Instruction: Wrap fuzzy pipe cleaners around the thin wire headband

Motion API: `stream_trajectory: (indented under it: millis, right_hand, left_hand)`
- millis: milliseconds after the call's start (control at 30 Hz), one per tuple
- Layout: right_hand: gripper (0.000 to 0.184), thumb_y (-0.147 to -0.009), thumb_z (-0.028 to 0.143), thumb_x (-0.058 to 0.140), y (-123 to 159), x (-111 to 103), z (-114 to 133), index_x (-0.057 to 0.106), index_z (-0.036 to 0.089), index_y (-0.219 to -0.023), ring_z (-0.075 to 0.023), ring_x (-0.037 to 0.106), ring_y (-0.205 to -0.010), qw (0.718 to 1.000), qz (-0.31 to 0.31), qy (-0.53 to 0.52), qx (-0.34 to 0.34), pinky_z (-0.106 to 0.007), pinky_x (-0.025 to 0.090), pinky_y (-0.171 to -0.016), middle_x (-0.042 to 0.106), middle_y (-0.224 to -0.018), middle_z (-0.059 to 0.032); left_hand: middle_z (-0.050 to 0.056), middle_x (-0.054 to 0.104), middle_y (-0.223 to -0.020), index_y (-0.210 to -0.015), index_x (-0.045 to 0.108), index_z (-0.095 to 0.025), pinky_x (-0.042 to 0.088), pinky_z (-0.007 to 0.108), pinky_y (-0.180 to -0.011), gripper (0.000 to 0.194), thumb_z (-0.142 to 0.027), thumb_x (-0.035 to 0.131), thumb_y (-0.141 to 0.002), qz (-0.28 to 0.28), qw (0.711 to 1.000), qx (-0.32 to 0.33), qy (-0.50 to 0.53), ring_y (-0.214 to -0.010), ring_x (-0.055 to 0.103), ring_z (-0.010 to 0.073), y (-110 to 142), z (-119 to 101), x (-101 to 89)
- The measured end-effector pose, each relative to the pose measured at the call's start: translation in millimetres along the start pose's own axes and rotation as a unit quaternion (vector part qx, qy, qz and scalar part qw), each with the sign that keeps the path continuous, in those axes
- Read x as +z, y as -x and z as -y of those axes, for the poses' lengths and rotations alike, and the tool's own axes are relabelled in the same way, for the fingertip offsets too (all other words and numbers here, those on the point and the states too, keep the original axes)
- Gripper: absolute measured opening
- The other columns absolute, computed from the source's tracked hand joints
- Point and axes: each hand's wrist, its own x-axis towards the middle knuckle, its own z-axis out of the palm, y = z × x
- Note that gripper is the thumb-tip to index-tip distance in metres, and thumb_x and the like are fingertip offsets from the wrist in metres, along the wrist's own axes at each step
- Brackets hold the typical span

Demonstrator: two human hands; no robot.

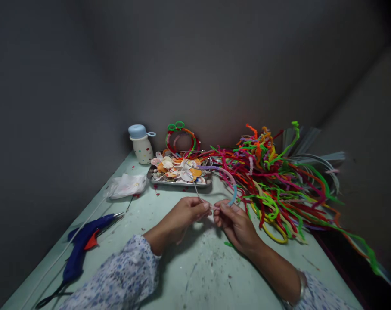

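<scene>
My left hand [184, 215] and my right hand [236, 224] meet over the pale green table [195, 267], both with fingers pinched. Between them they hold a thin headband [202, 181], a wire hoop that curves up over the tray. A pink and blue pipe cleaner [231, 186] is wrapped along its right side, ending at my right fingertips. My left fingers pinch the bare wire end.
A metal tray [179, 182] of shells and small pieces sits behind the hands. A big heap of coloured pipe cleaners [273, 181] fills the right. A blue glue gun [82, 245] lies at left, with crumpled white plastic [127, 186] and a spotted bottle [141, 144] behind.
</scene>
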Motion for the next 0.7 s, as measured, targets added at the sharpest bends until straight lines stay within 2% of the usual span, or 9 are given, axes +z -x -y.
stream_trajectory:
  millis: [67, 133, 300, 400, 467, 567, 633, 700]
  right_hand:
    - [0.017, -0.076, 0.032, 0.072, 0, -1, 2, 0.066, 0.016, -0.08, -0.0086, 0.056, -0.055, 0.999, 0.002, -0.038, 0.014, -0.018, 0.045, -0.05, 0.065, -0.068, -0.0013]
    - [0.015, -0.076, 0.029, 0.072, 0, -1, 4, 0.067, 0.016, -0.078, -0.0082, 0.056, -0.056, 0.997, 0.006, -0.067, 0.029, -0.017, 0.046, -0.051, 0.064, -0.067, -0.0006]
    - [0.012, -0.074, 0.024, 0.073, 1, 0, 6, 0.067, 0.014, -0.074, -0.0069, 0.056, -0.055, 0.993, 0.014, -0.106, 0.058, -0.015, 0.048, -0.053, 0.062, -0.063, 0.0]
    - [0.01, -0.073, 0.023, 0.074, 1, 1, 7, 0.068, 0.015, -0.074, -0.0071, 0.057, -0.056, 0.99, 0.007, -0.123, 0.07, -0.015, 0.048, -0.053, 0.062, -0.064, 0.0004]
    - [0.01, -0.073, 0.023, 0.074, 0, 1, 7, 0.067, 0.016, -0.074, -0.0074, 0.057, -0.056, 0.989, 0.0, -0.129, 0.074, -0.015, 0.049, -0.053, 0.062, -0.064, 0.0007]
    - [0.012, -0.072, 0.024, 0.075, -1, 0, 7, 0.067, 0.017, -0.075, -0.007, 0.057, -0.056, 0.988, -0.006, -0.137, 0.067, -0.015, 0.05, -0.054, 0.063, -0.065, 0.0012]
    - [0.014, -0.07, 0.025, 0.077, -1, -1, 6, 0.067, 0.017, -0.076, -0.0064, 0.058, -0.056, 0.988, -0.009, -0.14, 0.067, -0.015, 0.05, -0.054, 0.064, -0.066, 0.0015]
    - [0.013, -0.07, 0.024, 0.077, -2, -1, 5, 0.067, 0.016, -0.076, -0.0062, 0.058, -0.057, 0.988, -0.01, -0.14, 0.071, -0.014, 0.05, -0.054, 0.064, -0.066, 0.0011]
  left_hand:
    - [0.01, 0.07, -0.091, -0.09, 0.069, -0.014, 0.045, 0.032, -0.086, 0.02, -0.028, 0.057, -0.083, 0.072, 0.996, 0.005, 0.046, -0.085, 0.064, 0.0181, 1, -6, -1.6]
    - [0.01, 0.07, -0.094, -0.094, 0.069, -0.014, 0.044, 0.033, -0.089, 0.021, -0.027, 0.058, -0.082, 0.074, 0.997, 0.016, 0.031, -0.09, 0.064, 0.0192, 1, -9, -2.4]
    - [0.007, 0.071, -0.092, -0.092, 0.068, -0.015, 0.047, 0.029, -0.079, 0.019, -0.026, 0.065, -0.077, 0.004, 0.996, 0.072, -0.058, -0.084, 0.064, 0.0176, -1, -1, 1.2]
    - [0.004, 0.07, -0.082, -0.084, 0.068, -0.016, 0.046, 0.028, -0.073, 0.011, -0.024, 0.065, -0.077, -0.069, 0.973, 0.136, -0.171, -0.078, 0.063, 0.0169, 0, 4, 3.7]
    - [0.003, 0.067, -0.073, -0.073, 0.066, -0.016, 0.044, 0.029, -0.07, 0.009, -0.024, 0.065, -0.077, -0.134, 0.926, 0.211, -0.283, -0.073, 0.06, 0.017, 1, 6, 4.0]
    - [0.002, 0.063, -0.067, -0.067, 0.061, -0.017, 0.04, 0.031, -0.07, 0.018, -0.029, 0.065, -0.079, -0.19, 0.818, 0.337, -0.426, -0.07, 0.055, 0.0172, 5, 10, 3.2]
    - [0.003, 0.062, -0.071, -0.071, 0.06, -0.018, 0.039, 0.033, -0.072, 0.017, -0.031, 0.064, -0.08, -0.226, 0.751, 0.394, -0.479, -0.074, 0.054, 0.0181, 7, 12, 2.9]
    - [0.005, 0.063, -0.081, -0.081, 0.062, -0.019, 0.039, 0.035, -0.078, 0.013, -0.031, 0.065, -0.08, -0.263, 0.705, 0.421, -0.507, -0.084, 0.054, 0.0203, 9, 13, 3.2]
